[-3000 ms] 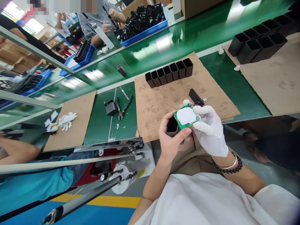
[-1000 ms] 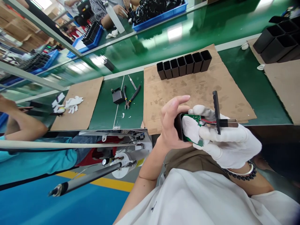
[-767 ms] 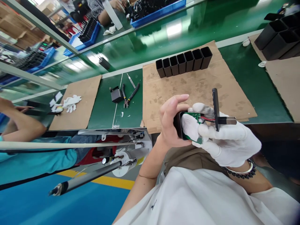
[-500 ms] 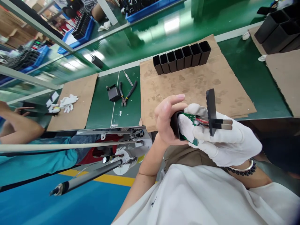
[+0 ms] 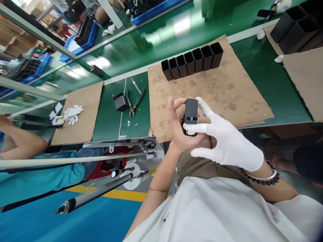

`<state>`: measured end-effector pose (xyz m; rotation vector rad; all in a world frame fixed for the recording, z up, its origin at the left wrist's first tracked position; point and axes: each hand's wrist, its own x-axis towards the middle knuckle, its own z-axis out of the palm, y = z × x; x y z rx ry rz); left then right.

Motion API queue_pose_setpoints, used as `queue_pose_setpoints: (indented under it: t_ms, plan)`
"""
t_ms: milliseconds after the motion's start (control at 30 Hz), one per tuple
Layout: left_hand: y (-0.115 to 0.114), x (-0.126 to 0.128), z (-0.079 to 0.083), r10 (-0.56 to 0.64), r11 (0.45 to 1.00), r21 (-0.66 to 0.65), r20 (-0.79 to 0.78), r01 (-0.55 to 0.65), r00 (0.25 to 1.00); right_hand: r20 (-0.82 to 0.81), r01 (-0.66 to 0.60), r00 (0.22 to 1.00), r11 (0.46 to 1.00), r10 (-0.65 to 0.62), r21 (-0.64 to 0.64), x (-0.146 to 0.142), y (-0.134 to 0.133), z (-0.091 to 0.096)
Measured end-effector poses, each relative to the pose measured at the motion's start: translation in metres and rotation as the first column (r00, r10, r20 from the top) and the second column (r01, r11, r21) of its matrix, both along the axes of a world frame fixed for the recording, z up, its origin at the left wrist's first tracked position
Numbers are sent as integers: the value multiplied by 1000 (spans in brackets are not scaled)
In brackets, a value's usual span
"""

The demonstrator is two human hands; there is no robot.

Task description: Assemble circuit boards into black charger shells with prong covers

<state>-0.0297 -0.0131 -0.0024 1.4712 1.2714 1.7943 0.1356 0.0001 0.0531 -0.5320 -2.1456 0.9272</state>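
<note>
Bare, my left hand [image 5: 180, 134] wraps its fingers around a black power adapter [image 5: 191, 109], whose end cover with metal prongs faces up. My right hand [image 5: 223, 141], in a white glove, spreads its fingers at the adapter's right side. One gloved finger lies across the lower part of the cover and another reaches its top corner. The green circuit board and wires are out of sight now. Beyond both hands, a row of several open black casings [image 5: 189, 63] stands upright on a cardboard sheet [image 5: 212, 90].
Left on the green bench lie cutting pliers [image 5: 133, 104], tweezers [image 5: 135, 85] and another black adapter [image 5: 120, 102]. White gloves [image 5: 73, 113] rest on a second cardboard. Larger black casings [image 5: 297, 32] stand far right. A co-worker's arm [image 5: 22, 134] is at left.
The pronged cover has moved from my right fingers onto the casing in my left hand, hiding the board and wires. My right hand has loosened and spread its fingers.
</note>
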Motion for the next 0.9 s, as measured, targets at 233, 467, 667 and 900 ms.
queue_pose_setpoints:
  t_ms: [233,467,667,900]
  plan:
    - [13,-3,-4,-249,967,0,-231,256,941,18,86,996,996,-85,-40,20,57,-18]
    - [2,-37,1,-493,844,-340,-191,414,849,348,-171,928,982,132,83,3,100,-10]
    - [-7,-48,2,-467,800,-435,-17,414,884,392,-261,904,946,170,191,1,100,2]
    - [-9,-11,-1,-148,926,-359,-74,112,986,409,-22,904,941,-126,339,8,73,11]
